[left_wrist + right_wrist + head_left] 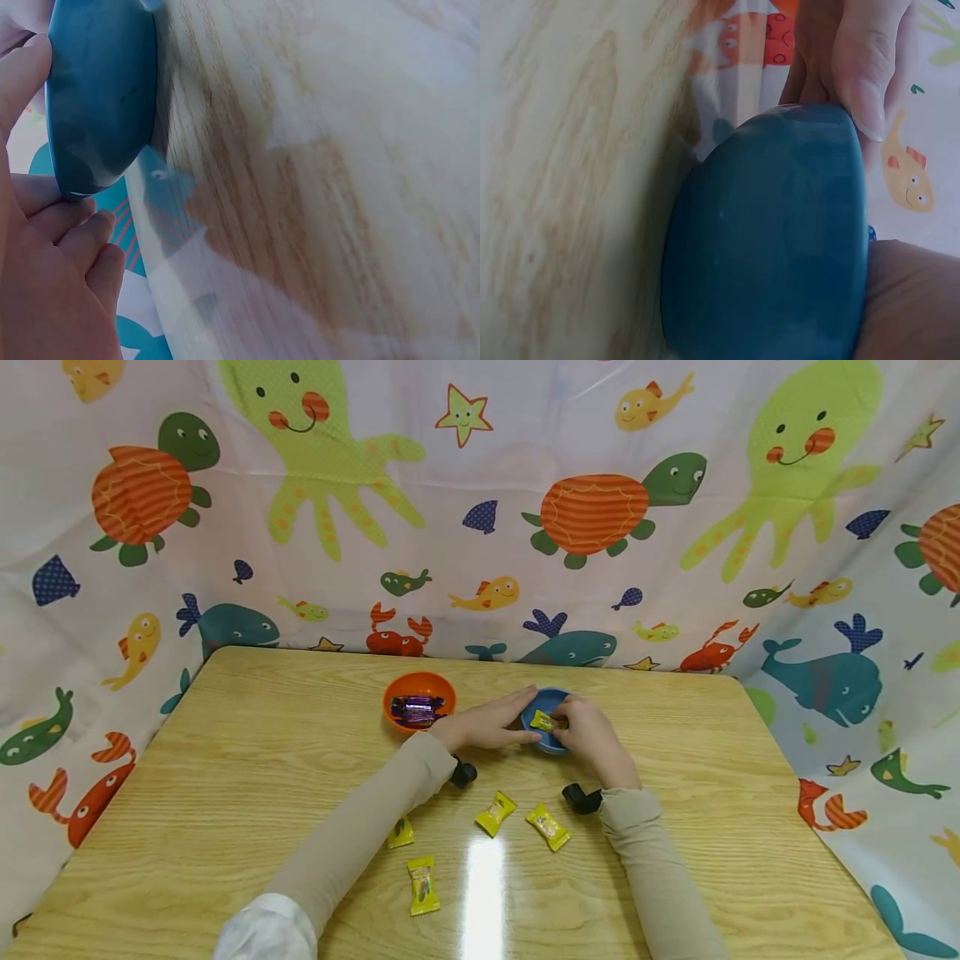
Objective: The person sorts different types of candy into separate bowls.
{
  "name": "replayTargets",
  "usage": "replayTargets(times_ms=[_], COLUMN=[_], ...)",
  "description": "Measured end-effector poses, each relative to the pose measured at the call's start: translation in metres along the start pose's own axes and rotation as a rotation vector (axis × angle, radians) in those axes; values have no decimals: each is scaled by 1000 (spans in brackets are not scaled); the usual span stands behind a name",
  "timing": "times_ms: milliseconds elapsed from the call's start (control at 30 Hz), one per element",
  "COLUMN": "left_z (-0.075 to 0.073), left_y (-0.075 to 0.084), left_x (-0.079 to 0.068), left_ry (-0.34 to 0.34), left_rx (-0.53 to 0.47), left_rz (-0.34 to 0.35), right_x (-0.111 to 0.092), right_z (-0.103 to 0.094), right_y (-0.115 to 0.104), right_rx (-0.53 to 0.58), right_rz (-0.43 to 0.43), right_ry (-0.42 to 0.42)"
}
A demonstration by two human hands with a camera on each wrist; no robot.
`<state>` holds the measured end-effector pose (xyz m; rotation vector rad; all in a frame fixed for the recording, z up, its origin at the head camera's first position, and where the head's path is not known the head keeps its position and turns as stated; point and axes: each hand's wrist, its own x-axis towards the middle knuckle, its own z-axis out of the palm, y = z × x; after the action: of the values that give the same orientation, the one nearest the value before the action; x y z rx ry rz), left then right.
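A small blue bowl point(553, 749) stands toward the back of the wooden table. My left hand point(491, 724) holds it from the left, thumb on the near side and fingers round the far side. In the left wrist view the thumb and curled fingers touch the bowl point(101, 97). My right hand point(596, 742) reaches over the right rim, its fingertips pinching a yellow-wrapped candy point(542, 720) inside the bowl. From the right wrist, the bowl's wall point(772, 232) hides those fingertips and the candy.
An orange bowl point(420, 679) holding purple-wrapped candies point(417, 711) sits left of the blue one. Several yellow candies lie nearer, including one point(496, 813) in the middle, another point(548, 827) to its right, and one point(401, 833) partly behind the left sleeve. A patterned curtain point(495, 468) surrounds the table.
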<state>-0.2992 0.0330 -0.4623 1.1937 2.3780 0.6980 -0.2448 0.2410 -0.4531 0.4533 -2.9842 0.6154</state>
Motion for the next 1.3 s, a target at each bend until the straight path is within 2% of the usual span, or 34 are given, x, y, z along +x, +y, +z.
replayTargets(times_ms=[433,633,733,900,1133,1300], left_z=[-2,-3,-3,-3,-5,-4], left_y=[2,4,4,3,4,5], left_x=[-1,0,-1,-2,-4,-3], left_ry=[3,-2,-5,-9,-17,-8], left_rx=[-7,4,7,3,13,39], left_rz=[-6,-2,-7,-12,10,37], right_x=[0,-5,-8,-13,-30,-44], right_z=[-2,-12,-19,-29,-37,-29], right_y=[-2,-8,-14,-27,-46,-57], right_rx=[3,19,29,68,240,311], right_rz=[5,43,34,-58,-307,-438], right_ry=[-8,-4,-4,37,124,69])
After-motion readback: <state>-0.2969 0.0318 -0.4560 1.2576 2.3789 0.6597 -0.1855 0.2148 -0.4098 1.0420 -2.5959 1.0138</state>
